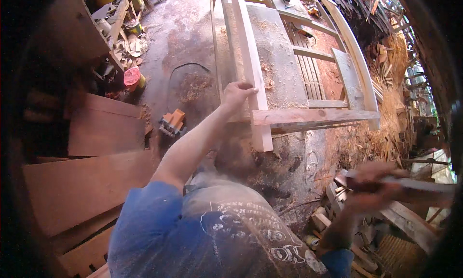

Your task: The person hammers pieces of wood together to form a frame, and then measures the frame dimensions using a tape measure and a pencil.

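Note:
My left hand (237,95) is closed round the edge of a long pale wooden beam (250,51), part of a large wooden frame, close to its near corner. A crosspiece (316,116) meets the beam there, and the beam's end sticks out past it. Off to the right and apart from the frame, my right hand (374,189) is closed on a long tool (424,190) with a dark grip. Motion smears both hand and tool, so its exact kind does not show.
An orange power tool (173,122) lies on the dusty floor, near a dark cord (185,65). Brown boards (91,181) stand at left, beside a pink-topped tub (133,78). Wood shavings lie over the panel (282,61) inside the frame. Offcuts (359,251) are heaped at lower right.

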Demonstrator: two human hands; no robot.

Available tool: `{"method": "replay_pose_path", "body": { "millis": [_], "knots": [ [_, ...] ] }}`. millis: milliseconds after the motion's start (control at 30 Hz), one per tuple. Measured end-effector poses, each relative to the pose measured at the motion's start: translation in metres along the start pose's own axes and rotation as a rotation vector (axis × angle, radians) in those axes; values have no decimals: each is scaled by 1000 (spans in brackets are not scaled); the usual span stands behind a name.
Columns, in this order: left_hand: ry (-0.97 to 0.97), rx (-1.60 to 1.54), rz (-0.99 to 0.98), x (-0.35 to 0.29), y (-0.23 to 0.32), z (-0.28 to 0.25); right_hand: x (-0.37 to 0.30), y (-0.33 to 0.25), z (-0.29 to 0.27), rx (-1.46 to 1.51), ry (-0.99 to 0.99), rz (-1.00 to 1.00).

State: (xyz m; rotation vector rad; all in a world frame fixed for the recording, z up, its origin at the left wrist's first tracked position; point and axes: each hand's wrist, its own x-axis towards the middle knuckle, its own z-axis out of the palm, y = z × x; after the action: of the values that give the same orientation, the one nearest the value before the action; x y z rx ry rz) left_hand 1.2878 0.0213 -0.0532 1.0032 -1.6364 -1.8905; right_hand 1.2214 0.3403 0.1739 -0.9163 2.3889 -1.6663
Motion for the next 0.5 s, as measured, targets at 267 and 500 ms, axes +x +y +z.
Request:
{"method": "replay_pose_path", "body": {
  "millis": [267, 500],
  "knots": [
    [236, 163, 1, -59, -36, -63, -17, -12, 6, -590, -341, 175],
    [376, 804, -281, -174, -244, -194, -10, -46, -45, 516, -23, -285]
  ]
}}
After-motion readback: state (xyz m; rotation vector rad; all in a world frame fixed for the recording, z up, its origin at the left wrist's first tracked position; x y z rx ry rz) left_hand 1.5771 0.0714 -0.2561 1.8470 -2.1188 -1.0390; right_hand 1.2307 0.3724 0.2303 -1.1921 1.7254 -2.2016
